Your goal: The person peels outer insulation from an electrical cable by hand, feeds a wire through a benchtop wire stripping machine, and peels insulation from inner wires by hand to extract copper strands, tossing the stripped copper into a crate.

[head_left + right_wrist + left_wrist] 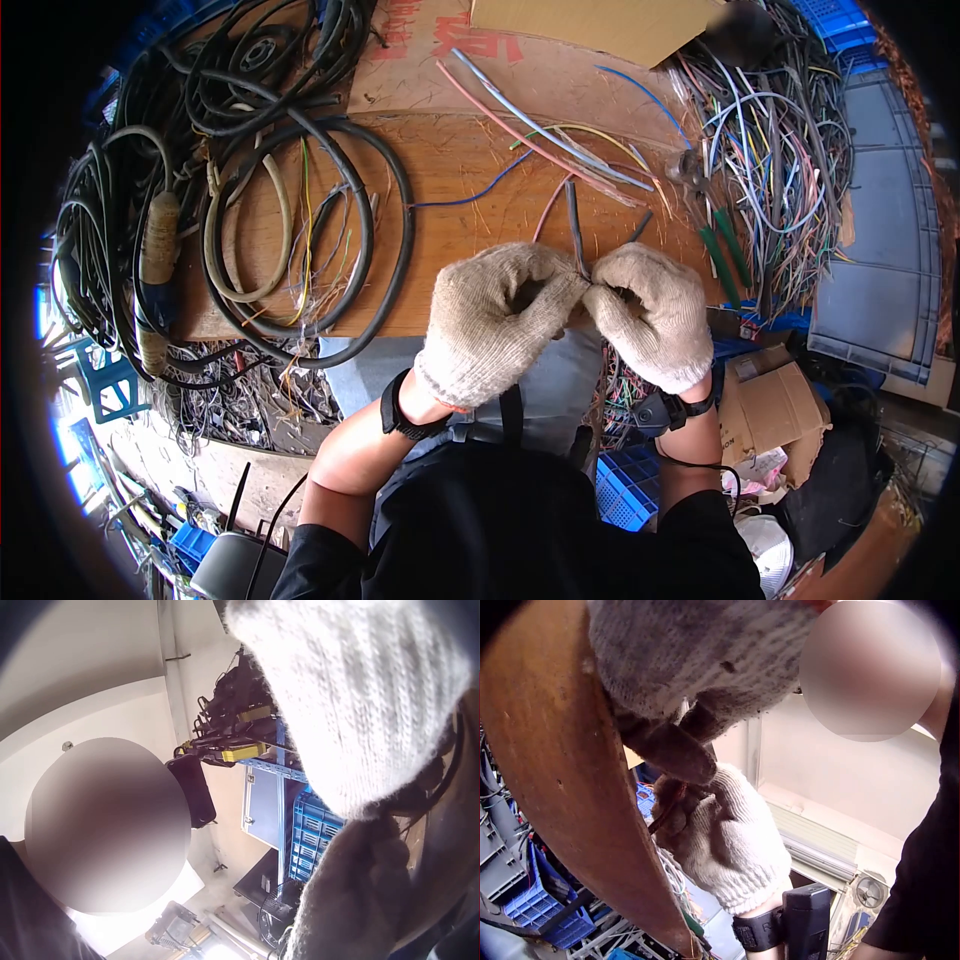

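Both hands wear off-white knitted gloves and meet at the table's front edge. The left hand (500, 318) pinches a dark grey cable (574, 222) whose upper part stands out above the fingertips. Close against it, the right hand (655, 315) has thumb and fingers curled round the same cable near its lower part. A short dark end (641, 226) shows behind the right hand, and a pink wire (551, 208) behind the left. In the left wrist view the right glove (731, 840) holds a dark strand. Gloves hide the pinched spot.
Coiled black cable (408, 215) lies left on the wooden table (460, 235). Loose wires (540, 130) lie at the back, near cardboard (600, 30). Green-handled pliers (730, 250) and a wire heap (770, 160) are at the right, with a grey crate (880, 240) beyond.
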A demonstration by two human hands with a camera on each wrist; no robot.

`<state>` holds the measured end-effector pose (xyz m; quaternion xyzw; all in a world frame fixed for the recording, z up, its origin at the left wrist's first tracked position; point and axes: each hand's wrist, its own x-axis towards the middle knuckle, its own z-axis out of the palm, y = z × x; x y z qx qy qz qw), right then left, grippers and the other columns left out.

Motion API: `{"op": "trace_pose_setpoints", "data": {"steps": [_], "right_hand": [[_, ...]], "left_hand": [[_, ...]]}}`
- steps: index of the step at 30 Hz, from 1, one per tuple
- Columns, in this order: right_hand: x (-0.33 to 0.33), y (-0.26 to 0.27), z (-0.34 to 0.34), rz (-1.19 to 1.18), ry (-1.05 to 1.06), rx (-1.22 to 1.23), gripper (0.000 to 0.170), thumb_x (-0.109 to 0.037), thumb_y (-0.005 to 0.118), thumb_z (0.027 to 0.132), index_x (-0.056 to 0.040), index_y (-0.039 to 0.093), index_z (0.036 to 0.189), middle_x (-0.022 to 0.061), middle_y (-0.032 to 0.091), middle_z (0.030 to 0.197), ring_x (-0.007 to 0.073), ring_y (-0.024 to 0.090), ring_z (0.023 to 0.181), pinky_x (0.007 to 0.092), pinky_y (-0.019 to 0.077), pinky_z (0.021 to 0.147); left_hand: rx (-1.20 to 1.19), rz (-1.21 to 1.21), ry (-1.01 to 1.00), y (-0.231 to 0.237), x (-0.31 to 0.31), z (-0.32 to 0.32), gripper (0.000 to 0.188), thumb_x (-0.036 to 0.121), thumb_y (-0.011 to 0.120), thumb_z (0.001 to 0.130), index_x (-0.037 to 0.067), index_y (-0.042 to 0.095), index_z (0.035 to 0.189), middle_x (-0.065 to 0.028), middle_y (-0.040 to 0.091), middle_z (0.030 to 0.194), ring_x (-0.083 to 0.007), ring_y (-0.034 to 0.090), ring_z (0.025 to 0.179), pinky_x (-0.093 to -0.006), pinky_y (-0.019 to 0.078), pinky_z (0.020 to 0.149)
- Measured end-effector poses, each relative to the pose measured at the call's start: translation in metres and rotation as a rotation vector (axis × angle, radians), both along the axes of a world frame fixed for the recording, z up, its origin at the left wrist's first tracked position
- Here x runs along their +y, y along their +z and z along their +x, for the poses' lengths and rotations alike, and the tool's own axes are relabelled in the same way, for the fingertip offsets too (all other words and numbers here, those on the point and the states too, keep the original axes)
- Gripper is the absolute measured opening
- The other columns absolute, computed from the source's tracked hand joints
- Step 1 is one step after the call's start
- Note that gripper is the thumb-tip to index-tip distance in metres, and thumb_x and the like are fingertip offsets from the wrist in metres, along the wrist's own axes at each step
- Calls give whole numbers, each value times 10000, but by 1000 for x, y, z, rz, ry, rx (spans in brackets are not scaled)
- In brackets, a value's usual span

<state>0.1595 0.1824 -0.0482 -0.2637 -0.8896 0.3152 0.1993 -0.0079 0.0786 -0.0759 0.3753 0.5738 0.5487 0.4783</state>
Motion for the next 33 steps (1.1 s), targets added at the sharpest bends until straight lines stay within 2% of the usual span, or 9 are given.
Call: {"op": "trace_pose_setpoints", "data": {"steps": [5, 10, 15, 17, 19, 21, 28, 31, 33], "right_hand": [[2, -3, 0, -11, 8, 66, 137, -76, 780, 819, -38, 685, 911, 116, 689, 838, 288, 681, 745, 366, 537, 673], [4, -3, 3, -87, -42, 79, 115, -58, 763, 840, -27, 684, 918, 98, 700, 882, 223, 680, 755, 327, 527, 683], [3, -3, 7, -255, -53, 117, 70, -39, 705, 874, -3, 660, 913, 101, 688, 908, 178, 659, 795, 307, 512, 708], [2, -3, 7, -281, -28, 82, 56, -29, 662, 896, 19, 636, 907, 109, 675, 921, 170, 643, 830, 309, 507, 730], [1, -5, 5, -249, -53, 98, 83, -27, 729, 857, -15, 682, 925, 90, 691, 832, 175, 665, 706, 310, 515, 642], [1, -2, 6, -256, -34, 76, 77, -27, 722, 861, -12, 682, 925, 89, 689, 818, 175, 665, 695, 316, 515, 633], [5, -2, 9, -324, 19, 44, 74, -64, 676, 887, 0, 685, 923, 89, 660, 771, 161, 618, 630, 312, 481, 594], [5, -2, 10, -381, 4, 34, 101, -91, 661, 892, 3, 683, 921, 82, 646, 751, 157, 595, 618, 304, 463, 586], [7, -4, 11, -387, 21, 44, 109, -99, 654, 895, 3, 681, 921, 76, 640, 742, 151, 588, 615, 303, 457, 583]], "left_hand": [[-104, 20, 17, -2, -1, 1, 155, 125, 690, 956, -15, 725, 1014, -59, 722, 854, -83, 674, 684, -234, 534, 619], [-152, 63, 72, -1, 1, 3, 187, 122, 675, 974, -26, 709, 1083, -55, 726, 879, -73, 666, 716, -234, 540, 635], [-367, -9, 84, 0, 0, -1, 220, 122, 634, 1002, -21, 677, 1163, -49, 718, 883, -86, 661, 734, -237, 542, 651], [-389, 9, 91, -1, 0, -2, 219, 129, 629, 1006, -19, 676, 1161, -47, 714, 873, -86, 658, 732, -238, 541, 655], [-411, 28, 100, -3, 0, -3, 219, 135, 624, 1010, -18, 676, 1158, -45, 711, 864, -86, 654, 731, -238, 539, 659], [-282, 81, 106, -6, 1, -4, 211, 153, 616, 1016, -16, 679, 1126, -39, 704, 846, -81, 644, 732, -239, 532, 664], [-266, 87, 48, -5, -1, -8, 193, 157, 611, 1014, -17, 687, 1052, -40, 710, 844, -67, 629, 748, -233, 517, 674], [-382, 30, 26, 0, -2, -9, 181, 141, 607, 1012, -19, 688, 1038, -40, 712, 849, -69, 631, 759, -237, 517, 685], [-273, 83, 26, 0, -1, -9, 173, 132, 606, 1010, -20, 687, 1034, -36, 712, 850, -69, 631, 770, -238, 518, 692]]}}
